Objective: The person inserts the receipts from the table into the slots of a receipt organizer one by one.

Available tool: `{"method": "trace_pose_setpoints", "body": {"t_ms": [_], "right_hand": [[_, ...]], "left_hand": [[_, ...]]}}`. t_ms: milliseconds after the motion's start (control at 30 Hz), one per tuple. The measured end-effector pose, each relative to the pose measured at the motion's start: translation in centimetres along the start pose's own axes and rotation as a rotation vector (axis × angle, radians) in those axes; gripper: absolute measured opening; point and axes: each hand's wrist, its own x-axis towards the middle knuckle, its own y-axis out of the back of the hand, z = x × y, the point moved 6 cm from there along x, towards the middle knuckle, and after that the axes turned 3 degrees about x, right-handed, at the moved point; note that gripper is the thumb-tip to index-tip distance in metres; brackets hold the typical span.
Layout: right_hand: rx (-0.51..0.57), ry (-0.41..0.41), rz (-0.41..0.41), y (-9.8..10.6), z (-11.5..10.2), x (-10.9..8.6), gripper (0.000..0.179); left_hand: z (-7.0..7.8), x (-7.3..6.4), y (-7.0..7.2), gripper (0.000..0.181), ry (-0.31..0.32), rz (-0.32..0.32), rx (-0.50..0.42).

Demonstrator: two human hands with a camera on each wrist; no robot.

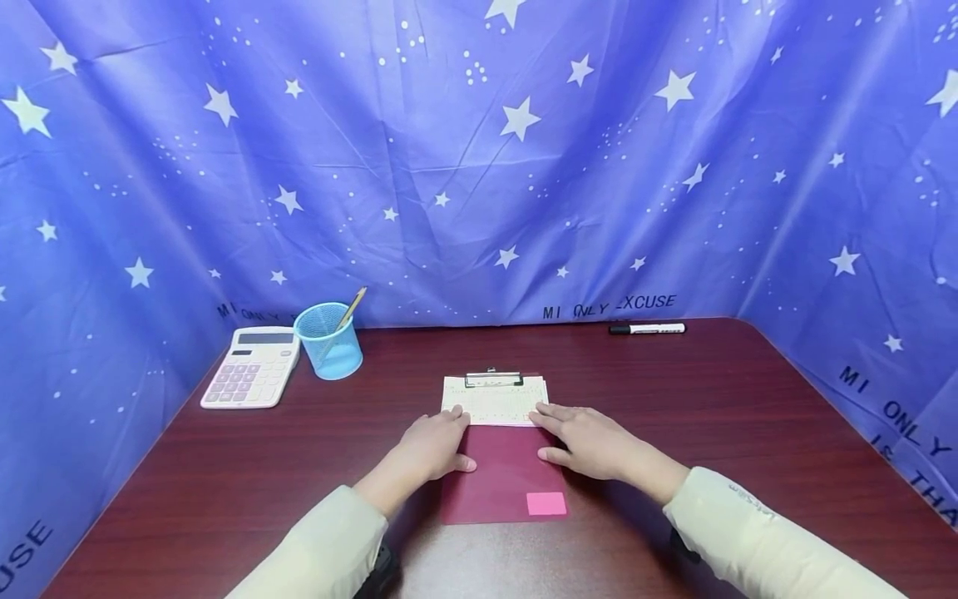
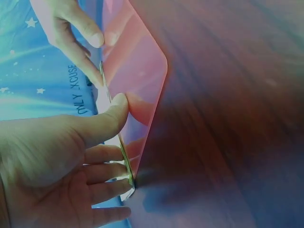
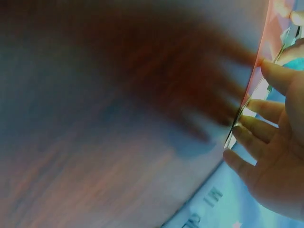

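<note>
A dark red clipboard (image 1: 503, 470) lies in front of me, with a pink label (image 1: 546, 503) at its lower right corner. Its metal clip (image 1: 494, 379) sits over a short stack of printed paper slips (image 1: 494, 403) at the far end. My left hand (image 1: 434, 445) rests along the left side, fingertips at the slips' corner and thumb (image 2: 116, 109) on the board. On the opposite side, my right hand (image 1: 595, 441) touches the right edge of the slips, its thumb over the board's edge. Both hands have their fingers stretched out.
A white calculator (image 1: 253, 366) stands at the back left, beside a blue mesh pen cup (image 1: 331, 345) with a yellow pencil (image 1: 352, 307). At the back right lies a black-and-white marker (image 1: 647, 329). A blue star-patterned curtain (image 1: 449, 166) surrounds the dark wooden table (image 1: 748, 416).
</note>
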Motion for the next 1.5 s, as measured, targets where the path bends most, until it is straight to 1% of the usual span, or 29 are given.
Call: {"method": "trace_pose_setpoints", "body": {"t_ms": [133, 367, 500, 600, 800, 933, 1100, 1200, 1300, 1500], "right_hand": [[-0.009, -0.004, -0.012, 0.3, 0.8, 0.2, 0.051], [-0.011, -0.027, -0.032, 0.5, 1.9, 0.5, 0.052], [0.001, -0.033, -0.042, 0.5, 2.5, 0.8, 0.052], [0.022, -0.043, -0.053, 0.5, 2.9, 1.0, 0.053], [0.046, -0.057, -0.066, 0.4, 3.5, 1.3, 0.054], [0.062, -0.063, -0.067, 0.4, 3.7, 1.5, 0.054], [0.093, -0.071, -0.064, 0.2, 4.0, 1.4, 0.055], [0.119, -0.077, -0.056, 0.1, 4.2, 1.4, 0.055], [0.13, -0.078, -0.045, 0.0, 4.4, 1.4, 0.055], [0.118, -0.078, -0.043, -0.1, 4.4, 1.7, 0.054]], "left_hand": [[0.3, 0.8, 0.2, 0.068, -0.006, -0.001, 0.003], [0.4, 1.8, 0.3, 0.069, -0.002, -0.013, -0.028], [0.4, 2.3, 0.2, 0.069, 0.012, -0.013, -0.035], [0.3, 2.5, 0.2, 0.069, 0.029, -0.007, -0.024], [0.2, 2.7, 0.4, 0.07, 0.058, 0.009, 0.004], [0.0, 2.8, 0.2, 0.07, 0.052, 0.028, 0.009], [-0.2, 2.8, 0.0, 0.069, 0.03, 0.056, -0.018], [-0.3, 2.7, -0.1, 0.069, 0.028, 0.065, -0.042], [-0.4, 2.7, -0.2, 0.07, 0.033, 0.064, -0.061], [-0.8, 2.7, -0.2, 0.069, 0.049, 0.053, -0.085]]}}
